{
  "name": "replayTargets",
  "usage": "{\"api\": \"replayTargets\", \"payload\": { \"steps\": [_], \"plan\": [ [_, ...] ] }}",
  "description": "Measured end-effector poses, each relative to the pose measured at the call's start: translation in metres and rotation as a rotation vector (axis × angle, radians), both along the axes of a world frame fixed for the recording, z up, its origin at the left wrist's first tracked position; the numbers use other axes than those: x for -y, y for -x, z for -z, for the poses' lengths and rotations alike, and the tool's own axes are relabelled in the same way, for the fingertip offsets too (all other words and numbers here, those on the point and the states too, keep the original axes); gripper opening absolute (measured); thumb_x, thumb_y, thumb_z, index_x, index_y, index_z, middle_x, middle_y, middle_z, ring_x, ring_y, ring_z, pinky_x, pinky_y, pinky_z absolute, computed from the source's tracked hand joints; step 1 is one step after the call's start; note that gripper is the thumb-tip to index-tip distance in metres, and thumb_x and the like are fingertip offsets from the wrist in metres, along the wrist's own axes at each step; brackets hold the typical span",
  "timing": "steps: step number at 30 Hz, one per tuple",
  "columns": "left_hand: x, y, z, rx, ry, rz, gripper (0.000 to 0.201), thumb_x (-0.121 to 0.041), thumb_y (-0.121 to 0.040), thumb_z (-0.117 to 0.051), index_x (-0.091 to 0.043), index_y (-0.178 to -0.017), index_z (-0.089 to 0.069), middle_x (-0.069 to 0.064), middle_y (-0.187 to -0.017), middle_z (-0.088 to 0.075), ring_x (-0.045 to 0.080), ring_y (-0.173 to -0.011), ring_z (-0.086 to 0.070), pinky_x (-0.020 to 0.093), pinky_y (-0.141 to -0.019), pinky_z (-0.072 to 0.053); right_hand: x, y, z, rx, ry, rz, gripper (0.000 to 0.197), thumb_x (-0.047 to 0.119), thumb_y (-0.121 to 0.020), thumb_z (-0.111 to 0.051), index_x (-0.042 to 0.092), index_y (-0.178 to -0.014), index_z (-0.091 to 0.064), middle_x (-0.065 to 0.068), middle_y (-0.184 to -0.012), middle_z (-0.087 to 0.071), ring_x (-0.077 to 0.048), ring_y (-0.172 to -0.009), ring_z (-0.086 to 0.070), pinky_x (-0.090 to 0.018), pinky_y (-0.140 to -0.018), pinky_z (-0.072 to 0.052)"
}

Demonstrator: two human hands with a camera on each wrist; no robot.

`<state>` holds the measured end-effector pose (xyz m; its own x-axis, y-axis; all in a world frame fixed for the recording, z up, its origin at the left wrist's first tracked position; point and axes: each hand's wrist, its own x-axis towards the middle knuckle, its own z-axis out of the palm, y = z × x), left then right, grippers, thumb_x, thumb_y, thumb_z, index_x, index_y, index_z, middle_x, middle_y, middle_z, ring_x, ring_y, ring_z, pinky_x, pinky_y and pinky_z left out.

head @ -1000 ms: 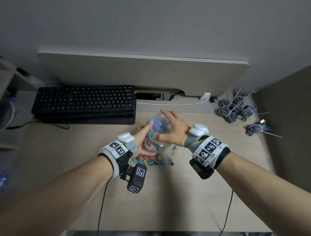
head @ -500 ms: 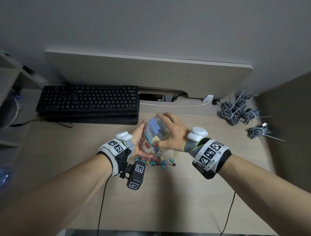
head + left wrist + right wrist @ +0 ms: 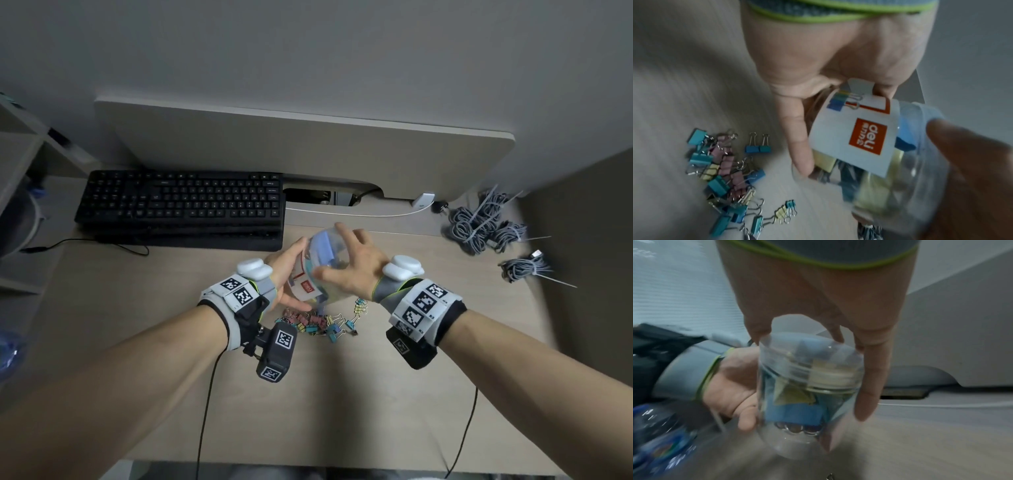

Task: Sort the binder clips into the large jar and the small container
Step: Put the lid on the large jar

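A clear plastic jar (image 3: 318,270) with a white label is held tilted above the desk between both hands. Large blue and yellow clips show through its wall (image 3: 797,412). My left hand (image 3: 284,277) grips the labelled side (image 3: 865,138), thumb along it. My right hand (image 3: 349,263) curls over the lidded end (image 3: 809,363), fingers around the lid. A pile of small binder clips (image 3: 318,323) in teal, pink, yellow and blue lies on the desk just under the jar, also in the left wrist view (image 3: 725,175). No small container is in view.
A black keyboard (image 3: 181,205) lies at the back left. A raised shelf (image 3: 308,150) spans the back, with a white cable (image 3: 342,213) in front of it. Bundles of grey cable (image 3: 486,226) lie at the right. A blurred blue object (image 3: 663,443) sits at the left.
The jar has tipped further onto its side between the hands. Both hands keep hold of it. The clip pile has stayed where it was.
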<state>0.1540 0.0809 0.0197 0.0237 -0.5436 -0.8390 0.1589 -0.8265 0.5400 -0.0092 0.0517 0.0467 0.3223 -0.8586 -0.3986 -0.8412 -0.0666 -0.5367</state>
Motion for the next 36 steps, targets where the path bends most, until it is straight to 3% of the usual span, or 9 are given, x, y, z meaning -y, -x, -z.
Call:
{"api": "replayTargets", "payload": {
  "steps": [6,9,12,16,22,25,29,32,36],
  "plan": [
    [0.002,0.011,0.003,-0.054,0.065,-0.155,0.062,-0.057,-0.082,-0.067,-0.015,-0.123,-0.047,0.018,-0.118,-0.059,0.043,-0.097,-0.066,0.059,-0.063,-0.058,0.009,-0.003,-0.002,0.084,-0.204,0.355,0.101,0.076,-0.069,-0.062,0.032,-0.151,-0.024,-0.009,-0.134,-0.037,-0.039,-0.104,-0.058,-0.043,-0.045,-0.059],
    [0.007,0.009,0.002,-0.211,-0.014,-0.127,0.063,-0.065,-0.087,-0.054,-0.016,-0.127,-0.054,0.022,-0.122,-0.062,0.046,-0.106,-0.062,0.065,-0.073,-0.055,0.009,0.006,-0.008,0.073,-0.184,0.291,0.105,0.079,-0.068,-0.060,0.031,-0.152,-0.019,-0.006,-0.132,-0.036,-0.036,-0.100,-0.060,-0.043,-0.055,-0.062],
    [0.013,0.003,0.004,-0.286,-0.115,-0.124,0.090,-0.085,-0.081,-0.029,-0.012,-0.117,-0.066,0.027,-0.116,-0.067,0.047,-0.107,-0.062,0.064,-0.085,-0.051,0.002,0.007,-0.009,0.010,-0.094,0.133,0.110,0.078,-0.069,-0.061,0.027,-0.153,-0.013,-0.008,-0.136,-0.036,-0.037,-0.117,-0.054,-0.041,-0.090,-0.052],
    [0.015,0.004,0.003,-0.285,-0.138,-0.102,0.082,-0.081,-0.082,-0.039,-0.011,-0.115,-0.069,0.024,-0.113,-0.070,0.043,-0.106,-0.065,0.059,-0.089,-0.051,-0.005,0.009,-0.008,0.027,0.018,0.075,0.108,0.069,-0.070,-0.070,0.024,-0.152,-0.016,-0.007,-0.134,-0.037,-0.031,-0.116,-0.054,-0.028,-0.086,-0.040],
    [0.024,0.024,0.001,-0.170,-0.006,-0.181,0.052,-0.060,-0.088,-0.054,-0.015,-0.109,-0.067,0.023,-0.108,-0.070,0.043,-0.099,-0.067,0.058,-0.078,-0.055,0.015,0.018,-0.006,0.161,-0.098,0.320,0.105,0.062,-0.065,-0.077,0.027,-0.149,-0.027,-0.009,-0.137,-0.045,-0.031,-0.122,-0.051,-0.038,-0.099,-0.045],
    [0.026,0.031,0.007,-0.093,0.036,-0.190,0.044,-0.056,-0.088,-0.056,-0.017,-0.106,-0.065,0.024,-0.104,-0.070,0.045,-0.095,-0.067,0.066,-0.077,-0.053,0.022,0.020,-0.003,0.252,-0.201,0.442,0.110,0.064,-0.053,-0.075,0.028,-0.146,-0.030,-0.008,-0.135,-0.050,-0.031,-0.117,-0.055,-0.048,-0.089,-0.056],
    [0.028,0.047,0.015,-0.107,0.012,-0.155,0.052,-0.061,-0.088,-0.055,-0.018,-0.118,-0.060,0.023,-0.107,-0.069,0.043,-0.096,-0.067,0.062,-0.070,-0.056,0.029,0.040,0.008,0.275,-0.308,0.546,0.088,0.049,-0.073,-0.074,0.026,-0.146,-0.032,-0.007,-0.136,-0.050,-0.034,-0.116,-0.055,-0.053,-0.080,-0.059],
    [0.032,0.063,0.017,-0.072,0.015,-0.011,0.056,-0.061,-0.090,-0.053,-0.017,-0.124,-0.056,0.020,-0.116,-0.067,0.041,-0.101,-0.065,0.057,-0.065,-0.058,0.033,0.061,0.019,0.265,-0.369,0.611,0.093,0.053,-0.068,-0.073,0.029,-0.147,-0.031,-0.009,-0.139,-0.047,-0.038,-0.119,-0.053,-0.055,-0.079,-0.058],
    [0.034,0.095,0.021,0.126,0.091,0.368,0.034,-0.046,-0.095,-0.056,-0.016,-0.109,-0.053,0.006,-0.115,-0.060,0.024,-0.108,-0.059,0.056,-0.085,-0.055,0.039,0.109,0.034,0.013,-0.214,0.490,0.108,0.064,-0.050,-0.065,0.034,-0.146,-0.029,-0.011,-0.137,-0.043,-0.038,-0.122,-0.050,-0.049,-0.099,-0.047]
  ]
}}
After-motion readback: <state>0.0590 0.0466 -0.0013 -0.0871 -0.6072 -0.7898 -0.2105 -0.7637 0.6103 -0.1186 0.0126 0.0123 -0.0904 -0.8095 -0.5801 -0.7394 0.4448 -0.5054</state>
